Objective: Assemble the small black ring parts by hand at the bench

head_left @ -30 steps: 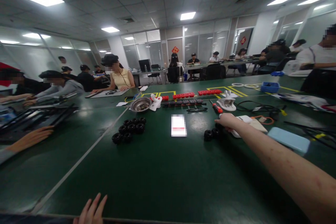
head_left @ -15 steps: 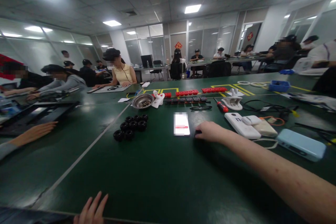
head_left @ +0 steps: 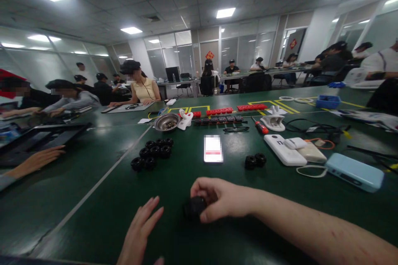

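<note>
My right hand (head_left: 220, 198) is closed around a black wheel-like part (head_left: 193, 208), thumb and fingers on its sides, near the middle of the green table. To its left my left hand (head_left: 141, 230) is open, fingers apart, touching nothing that I can see. A group of similar black wheels (head_left: 155, 149) stands on the left, set close together. Two more black wheels (head_left: 255, 160) sit side by side on the right. Between the groups lies a phone (head_left: 213, 149) with a bright screen.
Behind the phone are a metal bowl (head_left: 167, 122) with small parts, red trays (head_left: 219, 111), a black strip (head_left: 217, 120) and a red screwdriver (head_left: 260, 126). White power banks (head_left: 284, 150) and a light-blue box (head_left: 355, 171) lie right. A co-worker's hand (head_left: 40, 161) rests at left.
My right hand has come back from beside the phone toward me, carrying a black wheel. Two wheels it was covering now show. My left hand has risen from the table's edge and moved right.
</note>
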`<state>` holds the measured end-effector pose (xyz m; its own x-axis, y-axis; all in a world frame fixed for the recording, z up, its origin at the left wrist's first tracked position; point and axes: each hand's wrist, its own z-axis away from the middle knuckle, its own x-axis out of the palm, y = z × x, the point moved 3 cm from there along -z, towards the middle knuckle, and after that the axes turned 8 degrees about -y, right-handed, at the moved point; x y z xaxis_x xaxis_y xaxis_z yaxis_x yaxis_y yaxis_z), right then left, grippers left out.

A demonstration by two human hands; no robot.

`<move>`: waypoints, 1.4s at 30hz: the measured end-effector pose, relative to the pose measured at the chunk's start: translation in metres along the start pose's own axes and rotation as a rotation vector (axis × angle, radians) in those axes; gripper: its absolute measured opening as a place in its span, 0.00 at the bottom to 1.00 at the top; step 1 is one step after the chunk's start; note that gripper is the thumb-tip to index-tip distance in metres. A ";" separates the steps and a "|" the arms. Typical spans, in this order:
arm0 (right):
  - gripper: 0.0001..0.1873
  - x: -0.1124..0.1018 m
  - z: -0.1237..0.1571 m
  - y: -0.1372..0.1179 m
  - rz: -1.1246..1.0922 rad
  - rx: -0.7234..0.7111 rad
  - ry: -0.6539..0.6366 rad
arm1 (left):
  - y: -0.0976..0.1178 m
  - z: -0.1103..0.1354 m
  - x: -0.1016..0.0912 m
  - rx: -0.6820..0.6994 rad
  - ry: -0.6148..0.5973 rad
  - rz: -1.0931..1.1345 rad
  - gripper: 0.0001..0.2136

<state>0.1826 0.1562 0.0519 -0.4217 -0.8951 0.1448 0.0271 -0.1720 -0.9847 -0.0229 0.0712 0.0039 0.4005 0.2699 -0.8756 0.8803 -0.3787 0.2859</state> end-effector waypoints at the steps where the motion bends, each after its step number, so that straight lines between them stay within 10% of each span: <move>1: 0.18 -0.010 -0.006 0.005 -0.117 -0.035 0.079 | 0.011 -0.015 -0.005 0.037 0.006 0.060 0.21; 11: 0.13 -0.058 -0.021 0.056 -0.328 -0.043 0.338 | 0.044 -0.153 0.053 0.338 -0.316 0.240 0.25; 27: 0.23 -0.058 -0.025 0.067 -0.269 -0.079 0.454 | 0.034 -0.143 0.073 0.273 -0.490 0.418 0.23; 33: 0.11 -0.048 -0.016 0.056 0.149 -0.268 0.800 | 0.041 -0.140 0.072 0.189 -0.428 0.653 0.23; 38: 0.08 -0.048 -0.013 0.040 0.494 -0.216 0.784 | 0.044 -0.138 0.069 0.040 -0.331 0.749 0.21; 42: 0.12 -0.056 -0.017 0.039 0.205 -0.051 0.807 | 0.036 -0.147 0.065 0.055 -0.348 0.459 0.28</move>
<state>0.1916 0.2063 0.0039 -0.9334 -0.3333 -0.1330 0.1416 -0.0017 -0.9899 0.0722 0.2051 0.0142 0.6230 -0.2360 -0.7458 0.6179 -0.4361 0.6542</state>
